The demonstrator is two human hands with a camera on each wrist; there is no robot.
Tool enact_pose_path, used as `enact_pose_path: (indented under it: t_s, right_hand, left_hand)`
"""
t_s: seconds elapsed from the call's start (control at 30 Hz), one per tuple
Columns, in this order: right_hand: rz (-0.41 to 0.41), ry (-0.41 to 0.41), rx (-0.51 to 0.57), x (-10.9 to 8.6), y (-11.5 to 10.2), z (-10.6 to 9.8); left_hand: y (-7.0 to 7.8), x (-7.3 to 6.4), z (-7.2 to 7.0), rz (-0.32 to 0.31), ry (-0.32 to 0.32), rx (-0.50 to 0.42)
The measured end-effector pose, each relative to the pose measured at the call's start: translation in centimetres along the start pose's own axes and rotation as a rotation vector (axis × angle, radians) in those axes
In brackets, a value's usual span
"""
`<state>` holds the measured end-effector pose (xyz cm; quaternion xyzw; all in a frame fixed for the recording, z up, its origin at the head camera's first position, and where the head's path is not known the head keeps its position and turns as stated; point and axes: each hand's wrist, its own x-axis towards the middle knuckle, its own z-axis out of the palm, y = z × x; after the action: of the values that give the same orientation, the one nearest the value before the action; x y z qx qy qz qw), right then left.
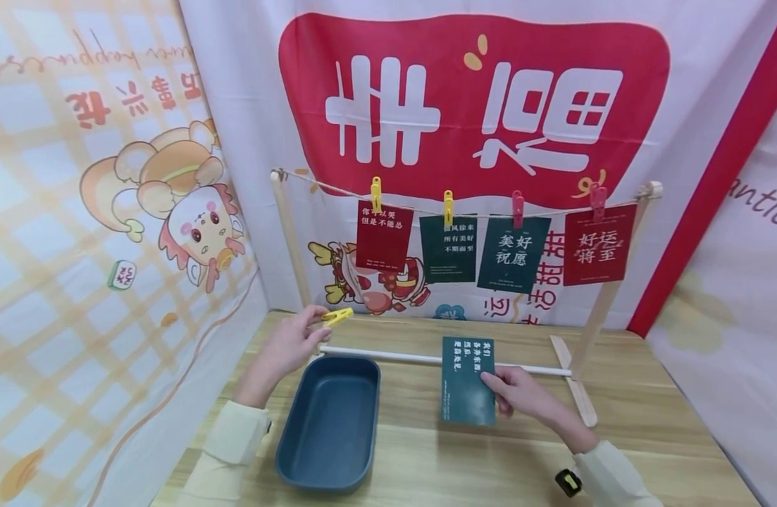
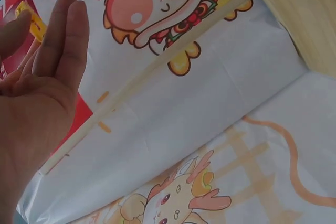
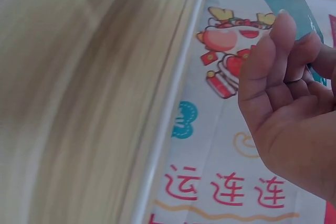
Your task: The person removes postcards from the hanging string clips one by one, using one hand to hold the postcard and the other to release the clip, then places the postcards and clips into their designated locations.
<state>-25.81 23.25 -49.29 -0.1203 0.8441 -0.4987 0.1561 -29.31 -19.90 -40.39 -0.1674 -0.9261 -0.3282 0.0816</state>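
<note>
My left hand pinches a yellow clothespin between thumb and fingers, above the far end of a dark blue bin. The left wrist view shows the same yellow clothespin partly hidden by the fingers. In my right hand is a dark green card with white writing, gripped at its right edge and held above the table. Behind, a string carries a red card, a green card, another green card and a red card, each under a clothespin.
The dark blue bin stands on the wooden table at the left. A wooden post and a right post hold the string, joined low down by a white rod. Printed cloth hangs behind.
</note>
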Motion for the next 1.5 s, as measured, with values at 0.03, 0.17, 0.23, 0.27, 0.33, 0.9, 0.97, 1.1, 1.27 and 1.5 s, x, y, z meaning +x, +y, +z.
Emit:
enact_pose_path:
  t_s: [0.03,0.17,0.23,0.27,0.33,0.9,0.97,1.1,1.27,1.5]
  right_hand:
    - [0.001,-0.010,0.005,-0.1,0.2,0.0]
    - [-0.005,-0.049,0.018,-0.5,1.1,-0.3]
    - [-0.005,-0.059,0.006,-0.7,1.6,-0.5]
    - [0.000,-0.063,-0.002,-0.8,1.8,-0.6]
    - [0.014,-0.075,-0.016,-1.1,2.5,-0.9]
    - [0.040,-0.138,-0.015,-3.4,7.2,-2.3]
    - [0.043,-0.133,-0.024,-3.6,7.7,-2.3]
    - [0.051,-0.144,-0.034,-4.2,8.5,-2.6]
    - [0.060,-0.167,-0.041,-5.0,9.3,-3.1]
    - [0.107,-0.152,-0.105,-5.5,10.2,-3.4]
  left_hand:
    - [-0.1,0.0,0.3,-0.001,-0.015,0.017]
    - [-0.6,-0.1,1.3,-0.010,-0.049,0.034]
    - [-1.0,-0.2,1.7,-0.018,-0.045,0.031]
    - [-1.2,-0.3,1.9,-0.022,-0.041,0.026]
    - [-1.7,-0.4,2.3,-0.028,-0.040,0.032]
    - [-4.2,-0.6,5.9,-0.073,-0.167,0.204]
    - [-4.4,-0.6,6.3,-0.067,-0.194,0.236]
    - [-4.7,-0.6,7.1,-0.056,-0.245,0.287]
    - [-4.9,-0.8,8.2,-0.071,-0.290,0.303]
    - [-5.0,-0.8,9.1,-0.071,-0.333,0.332]
